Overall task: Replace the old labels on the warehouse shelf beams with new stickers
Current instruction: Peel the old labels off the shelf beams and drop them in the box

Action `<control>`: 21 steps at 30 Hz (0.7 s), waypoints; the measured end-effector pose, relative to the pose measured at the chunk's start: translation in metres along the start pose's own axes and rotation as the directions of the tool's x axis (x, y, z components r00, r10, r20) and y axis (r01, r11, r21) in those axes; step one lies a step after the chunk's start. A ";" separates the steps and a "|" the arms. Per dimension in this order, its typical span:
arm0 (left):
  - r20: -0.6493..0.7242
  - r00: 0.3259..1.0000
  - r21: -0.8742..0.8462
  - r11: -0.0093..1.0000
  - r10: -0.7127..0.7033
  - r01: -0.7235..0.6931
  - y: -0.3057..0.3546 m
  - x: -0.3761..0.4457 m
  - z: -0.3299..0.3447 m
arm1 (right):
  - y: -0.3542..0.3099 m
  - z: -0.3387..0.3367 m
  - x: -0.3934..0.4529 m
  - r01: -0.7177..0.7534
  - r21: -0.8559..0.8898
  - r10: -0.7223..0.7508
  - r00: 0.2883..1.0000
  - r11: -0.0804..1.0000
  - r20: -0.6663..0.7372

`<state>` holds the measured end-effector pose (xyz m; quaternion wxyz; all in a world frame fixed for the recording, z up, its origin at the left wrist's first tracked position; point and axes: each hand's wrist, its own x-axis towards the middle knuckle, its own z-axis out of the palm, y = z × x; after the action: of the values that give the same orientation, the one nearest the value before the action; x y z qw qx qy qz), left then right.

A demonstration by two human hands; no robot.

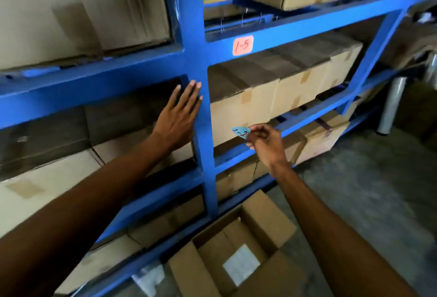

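A blue steel rack fills the view. On its upper beam (295,29) sticks an orange label (242,45) marked "1-5". My right hand (266,144) pinches a small blue label (240,132) marked "1-2", curled and held just in front of a cardboard box, above the lower beam (314,116). My left hand (179,116) lies flat with fingers spread against the blue upright post (201,24), holding nothing.
Cardboard boxes (279,93) fill the shelves on both sides of the post. An open carton (238,256) with a white sheet inside stands on the concrete floor below my arms. A grey roll (391,105) leans at the right.
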<state>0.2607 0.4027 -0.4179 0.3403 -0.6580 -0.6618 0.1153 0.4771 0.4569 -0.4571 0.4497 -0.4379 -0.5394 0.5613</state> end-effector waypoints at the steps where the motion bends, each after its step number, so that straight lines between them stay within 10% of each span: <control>1: 0.032 0.999 0.005 1.000 0.020 -0.020 0.014 0.000 0.012 | 0.022 0.000 0.006 -0.038 -0.004 0.038 0.999 0.999 0.004; 12: 0.367 0.916 0.002 0.985 0.161 -0.174 0.145 -0.051 0.143 | 0.287 -0.022 -0.007 -0.437 -0.363 0.464 0.886 0.823 -0.014; 21: 0.356 0.930 0.063 0.991 0.088 -0.118 0.185 -0.065 0.183 | 0.401 -0.014 -0.009 -0.384 -0.706 0.591 0.804 0.595 0.060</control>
<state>0.2910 0.4147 -0.6843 0.2367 -0.6457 -0.6713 0.2763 0.4794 0.4455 -0.8585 0.0067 -0.6129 -0.6187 0.4915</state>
